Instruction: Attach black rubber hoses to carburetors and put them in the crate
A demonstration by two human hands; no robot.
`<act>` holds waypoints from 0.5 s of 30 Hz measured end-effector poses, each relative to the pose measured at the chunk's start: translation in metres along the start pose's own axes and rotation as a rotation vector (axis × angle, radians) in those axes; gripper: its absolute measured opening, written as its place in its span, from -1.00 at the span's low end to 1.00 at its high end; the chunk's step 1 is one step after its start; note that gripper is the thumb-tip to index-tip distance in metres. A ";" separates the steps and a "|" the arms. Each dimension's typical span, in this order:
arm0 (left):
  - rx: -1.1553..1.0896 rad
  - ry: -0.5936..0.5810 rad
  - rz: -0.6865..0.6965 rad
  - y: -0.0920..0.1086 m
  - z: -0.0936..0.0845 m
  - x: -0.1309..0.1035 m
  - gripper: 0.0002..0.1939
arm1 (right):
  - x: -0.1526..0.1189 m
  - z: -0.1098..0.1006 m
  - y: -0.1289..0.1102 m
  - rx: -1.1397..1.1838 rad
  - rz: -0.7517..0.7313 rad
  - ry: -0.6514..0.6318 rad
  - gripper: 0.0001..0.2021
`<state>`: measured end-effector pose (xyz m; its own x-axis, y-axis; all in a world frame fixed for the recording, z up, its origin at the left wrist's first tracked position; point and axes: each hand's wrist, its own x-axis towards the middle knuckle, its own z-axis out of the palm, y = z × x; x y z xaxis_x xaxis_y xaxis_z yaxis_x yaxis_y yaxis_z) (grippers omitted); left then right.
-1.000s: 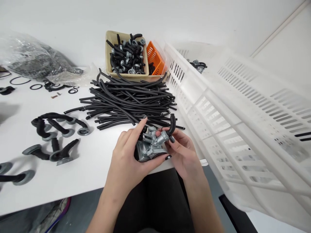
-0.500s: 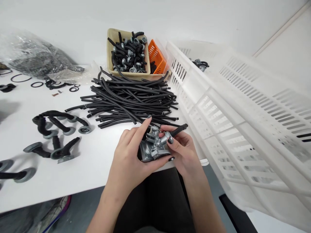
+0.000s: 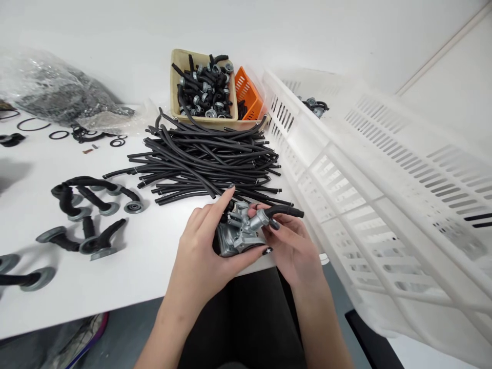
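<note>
I'm seeing the left hand gripping the carburetor near the table's front edge, right hand pinching its black-sleeved cap. Beyond, black hoses are lying piled; tan bin is sitting toward the back edge.

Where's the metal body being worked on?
Head view, just below centre: the metal body is held between left hand and right hand, nearer than the black hose pile and left of the white crate.

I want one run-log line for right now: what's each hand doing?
left hand: gripping carburetor; right hand: holding metal cap with black boot; nearby: black hoses, white crate
</note>
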<state>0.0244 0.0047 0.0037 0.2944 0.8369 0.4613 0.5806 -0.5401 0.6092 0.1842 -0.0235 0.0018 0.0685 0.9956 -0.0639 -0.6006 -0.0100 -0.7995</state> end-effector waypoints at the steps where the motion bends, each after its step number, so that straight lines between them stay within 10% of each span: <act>1: -0.002 0.000 0.003 0.000 0.000 0.000 -0.15 | 0.000 0.000 0.001 -0.003 0.001 0.001 -0.92; 15: 0.030 -0.021 0.044 0.003 -0.001 0.000 -0.15 | 0.004 0.002 0.000 -0.097 0.018 0.027 -0.75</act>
<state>0.0254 0.0028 0.0068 0.3361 0.8142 0.4734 0.5894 -0.5739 0.5685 0.1825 -0.0197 0.0027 0.0811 0.9923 -0.0940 -0.5219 -0.0381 -0.8521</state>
